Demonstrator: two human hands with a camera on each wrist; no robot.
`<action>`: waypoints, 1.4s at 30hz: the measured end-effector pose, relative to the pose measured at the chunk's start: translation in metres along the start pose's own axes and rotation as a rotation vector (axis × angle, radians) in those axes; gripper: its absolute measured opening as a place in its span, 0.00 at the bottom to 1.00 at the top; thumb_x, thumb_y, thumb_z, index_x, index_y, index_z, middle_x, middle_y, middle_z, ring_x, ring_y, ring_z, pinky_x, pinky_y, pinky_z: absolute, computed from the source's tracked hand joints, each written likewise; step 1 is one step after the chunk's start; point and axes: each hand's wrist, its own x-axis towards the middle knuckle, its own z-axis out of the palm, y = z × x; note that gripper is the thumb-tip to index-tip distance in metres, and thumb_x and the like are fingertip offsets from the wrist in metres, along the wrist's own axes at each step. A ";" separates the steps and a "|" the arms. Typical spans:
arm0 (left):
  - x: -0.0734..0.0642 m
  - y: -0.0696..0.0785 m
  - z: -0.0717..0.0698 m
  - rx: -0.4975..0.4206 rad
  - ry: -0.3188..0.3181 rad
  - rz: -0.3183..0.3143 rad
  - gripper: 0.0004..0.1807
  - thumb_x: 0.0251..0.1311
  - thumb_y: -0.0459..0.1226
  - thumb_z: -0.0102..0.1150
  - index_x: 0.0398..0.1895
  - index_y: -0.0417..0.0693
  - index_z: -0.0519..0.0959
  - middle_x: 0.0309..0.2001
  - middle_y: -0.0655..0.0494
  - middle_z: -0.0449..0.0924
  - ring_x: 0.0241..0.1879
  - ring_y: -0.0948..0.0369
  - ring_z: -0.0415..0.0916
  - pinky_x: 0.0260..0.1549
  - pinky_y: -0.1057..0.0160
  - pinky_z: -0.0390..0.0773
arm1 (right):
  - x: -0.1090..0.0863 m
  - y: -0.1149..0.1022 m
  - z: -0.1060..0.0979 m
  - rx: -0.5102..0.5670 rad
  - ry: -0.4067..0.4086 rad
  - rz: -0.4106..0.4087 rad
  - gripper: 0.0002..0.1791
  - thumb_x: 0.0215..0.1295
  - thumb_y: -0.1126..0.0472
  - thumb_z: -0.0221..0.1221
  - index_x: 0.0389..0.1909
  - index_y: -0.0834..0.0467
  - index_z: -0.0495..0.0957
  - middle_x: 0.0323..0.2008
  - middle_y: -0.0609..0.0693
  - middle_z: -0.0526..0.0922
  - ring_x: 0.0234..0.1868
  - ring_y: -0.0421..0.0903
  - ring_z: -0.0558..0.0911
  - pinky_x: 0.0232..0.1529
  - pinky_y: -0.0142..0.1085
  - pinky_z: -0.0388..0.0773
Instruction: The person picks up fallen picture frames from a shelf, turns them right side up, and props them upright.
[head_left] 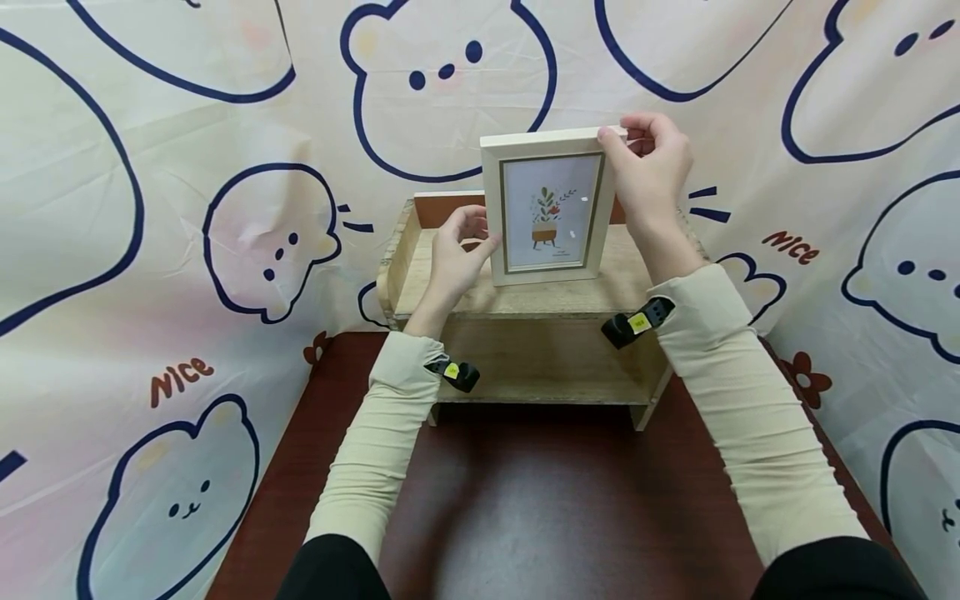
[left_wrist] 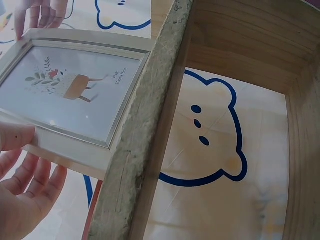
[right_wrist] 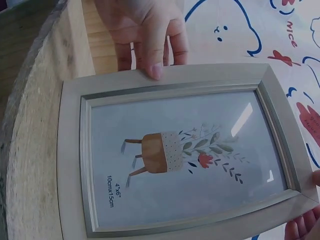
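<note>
A cream picture frame [head_left: 551,217] with a potted-plant print stands almost upright over the upper board of a small wooden shelf [head_left: 450,293]. My left hand [head_left: 459,250] pinches its left side, thumb on the front face and fingers behind, as the right wrist view confirms with the thumb of the left hand [right_wrist: 150,35] on the border. At the top right corner, my right hand [head_left: 652,167] grips the frame between thumb and fingers. The left wrist view has the frame's lower edge close to the shelf board [left_wrist: 142,130]; I cannot tell whether they touch.
The two-tier shelf has raised wooden sides and a lower board [head_left: 540,358]. It stands at the back of a dark red-brown table [head_left: 555,500]. A cloth printed with cartoon bears [head_left: 270,242] hangs behind and at both sides.
</note>
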 end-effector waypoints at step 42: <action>-0.001 -0.029 0.010 0.043 0.068 0.131 0.17 0.48 0.24 0.61 0.43 0.33 0.72 0.33 0.42 0.76 0.34 0.55 0.74 0.34 0.58 0.77 | 0.023 -0.001 0.010 0.232 -0.036 0.254 0.05 0.55 0.66 0.61 0.32 0.59 0.76 0.33 0.46 0.72 0.37 0.39 0.70 0.43 0.29 0.66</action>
